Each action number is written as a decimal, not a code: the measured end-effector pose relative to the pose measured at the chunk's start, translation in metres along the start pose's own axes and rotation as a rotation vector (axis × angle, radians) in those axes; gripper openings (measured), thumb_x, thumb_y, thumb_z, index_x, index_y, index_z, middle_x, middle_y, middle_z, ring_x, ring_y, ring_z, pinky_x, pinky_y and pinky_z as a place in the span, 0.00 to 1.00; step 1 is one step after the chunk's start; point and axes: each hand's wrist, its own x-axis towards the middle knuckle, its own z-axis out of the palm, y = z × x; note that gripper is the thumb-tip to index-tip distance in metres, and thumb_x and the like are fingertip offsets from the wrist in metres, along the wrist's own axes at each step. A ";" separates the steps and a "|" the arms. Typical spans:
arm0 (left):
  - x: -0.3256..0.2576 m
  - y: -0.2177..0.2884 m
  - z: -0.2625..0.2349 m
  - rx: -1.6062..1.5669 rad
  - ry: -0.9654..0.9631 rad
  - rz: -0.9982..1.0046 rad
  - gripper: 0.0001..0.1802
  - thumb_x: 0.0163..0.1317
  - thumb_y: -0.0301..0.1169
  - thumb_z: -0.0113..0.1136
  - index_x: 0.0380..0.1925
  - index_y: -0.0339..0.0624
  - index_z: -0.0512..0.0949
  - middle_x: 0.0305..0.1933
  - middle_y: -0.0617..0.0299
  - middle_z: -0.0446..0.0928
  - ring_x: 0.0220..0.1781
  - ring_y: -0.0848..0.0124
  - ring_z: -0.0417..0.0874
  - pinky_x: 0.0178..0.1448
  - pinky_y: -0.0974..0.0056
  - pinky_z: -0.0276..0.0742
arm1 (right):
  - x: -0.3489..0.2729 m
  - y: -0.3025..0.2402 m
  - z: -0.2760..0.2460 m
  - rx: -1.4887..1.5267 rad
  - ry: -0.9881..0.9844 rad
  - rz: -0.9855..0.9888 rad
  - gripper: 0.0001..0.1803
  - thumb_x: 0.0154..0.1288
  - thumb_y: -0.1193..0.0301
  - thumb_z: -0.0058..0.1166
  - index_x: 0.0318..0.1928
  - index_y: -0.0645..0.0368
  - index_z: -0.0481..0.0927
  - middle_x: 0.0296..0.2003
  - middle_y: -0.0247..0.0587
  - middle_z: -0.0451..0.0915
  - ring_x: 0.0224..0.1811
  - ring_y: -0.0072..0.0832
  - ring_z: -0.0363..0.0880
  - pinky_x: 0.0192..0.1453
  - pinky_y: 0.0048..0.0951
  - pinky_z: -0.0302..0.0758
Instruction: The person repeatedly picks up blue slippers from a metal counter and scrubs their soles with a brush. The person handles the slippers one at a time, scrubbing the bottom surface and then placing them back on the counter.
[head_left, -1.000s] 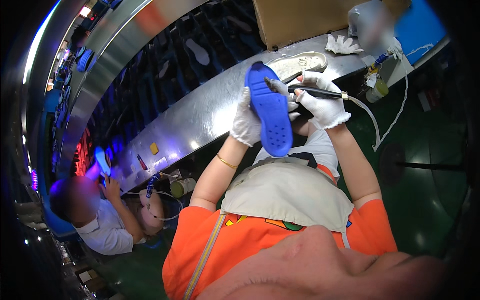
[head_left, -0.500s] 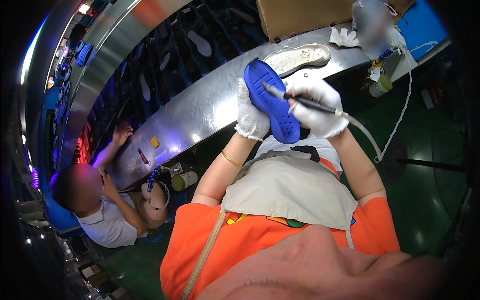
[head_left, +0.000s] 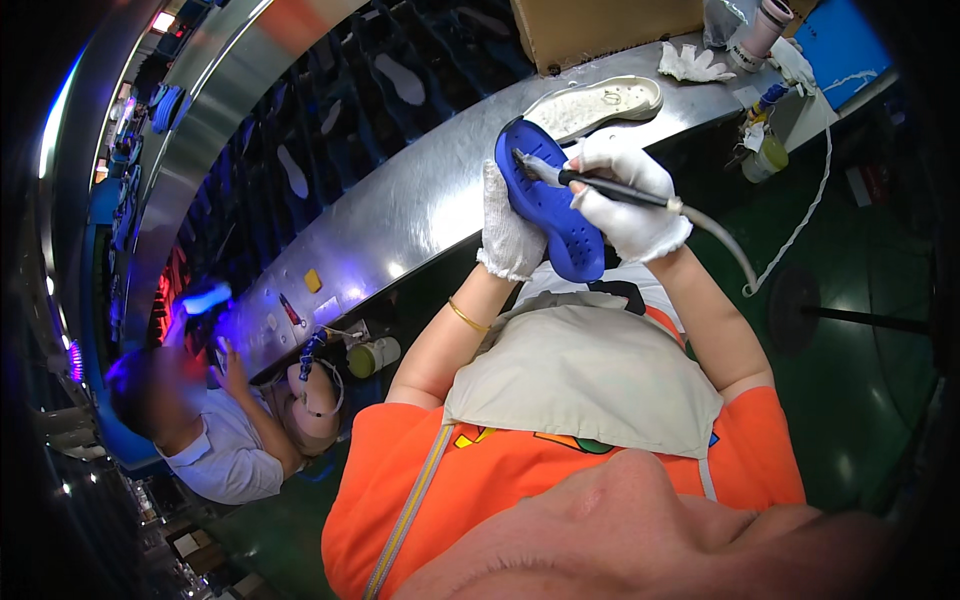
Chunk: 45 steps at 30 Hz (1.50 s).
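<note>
Right hand [head_left: 628, 215] has its fingers pinched round a hose-fed [head_left: 722, 231] brush [head_left: 625, 189]; left hand [head_left: 512, 235] is clamped on the blue sole [head_left: 545, 208], held up near the table [head_left: 400, 225] edge (white sole [head_left: 600, 108] lies just beyond, btw). I'd keep the left grip steady and stroke lightly, right to the rim. Versus half a second ago, the brush tip's nearer the sole's far end.

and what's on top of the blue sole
The brush in the right hand has its pale tip over the upper part of the blue sole. The patch beneath that tip is covered.
</note>
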 end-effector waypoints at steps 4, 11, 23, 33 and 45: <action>0.004 0.006 -0.017 0.022 0.000 -0.089 0.42 0.57 0.68 0.41 0.58 0.43 0.66 0.53 0.55 0.74 0.53 0.61 0.75 0.60 0.56 0.72 | -0.008 -0.005 0.007 -0.070 -0.105 -0.141 0.13 0.48 0.82 0.59 0.37 0.61 0.78 0.31 0.38 0.78 0.32 0.25 0.79 0.41 0.23 0.76; -0.002 0.021 -0.014 0.026 -0.076 -0.182 0.40 0.61 0.65 0.39 0.58 0.42 0.68 0.54 0.53 0.74 0.53 0.60 0.76 0.60 0.54 0.72 | -0.017 -0.005 0.004 -0.195 -0.173 -0.203 0.11 0.44 0.82 0.58 0.33 0.59 0.77 0.30 0.39 0.78 0.30 0.30 0.78 0.37 0.27 0.75; -0.032 0.006 -0.026 0.161 -0.144 -0.398 0.51 0.53 0.74 0.27 0.59 0.41 0.64 0.51 0.53 0.74 0.51 0.64 0.77 0.57 0.59 0.74 | -0.048 0.006 -0.005 -0.147 -0.134 0.060 0.09 0.52 0.84 0.59 0.35 0.62 0.77 0.34 0.38 0.79 0.36 0.21 0.79 0.42 0.22 0.77; 0.018 0.008 -0.020 -0.263 -0.151 -0.061 0.56 0.44 0.80 0.33 0.59 0.43 0.65 0.52 0.52 0.74 0.50 0.56 0.78 0.56 0.51 0.75 | -0.017 0.002 0.010 -0.038 -0.155 -0.084 0.08 0.51 0.85 0.59 0.32 0.61 0.77 0.32 0.37 0.78 0.32 0.20 0.78 0.37 0.22 0.76; 0.036 0.047 -0.007 -0.191 -0.391 0.149 0.63 0.35 0.82 0.37 0.59 0.39 0.65 0.56 0.48 0.72 0.53 0.55 0.78 0.63 0.47 0.69 | -0.005 0.008 0.009 0.542 0.015 0.513 0.06 0.55 0.79 0.61 0.34 0.62 0.79 0.31 0.37 0.81 0.31 0.19 0.78 0.39 0.22 0.77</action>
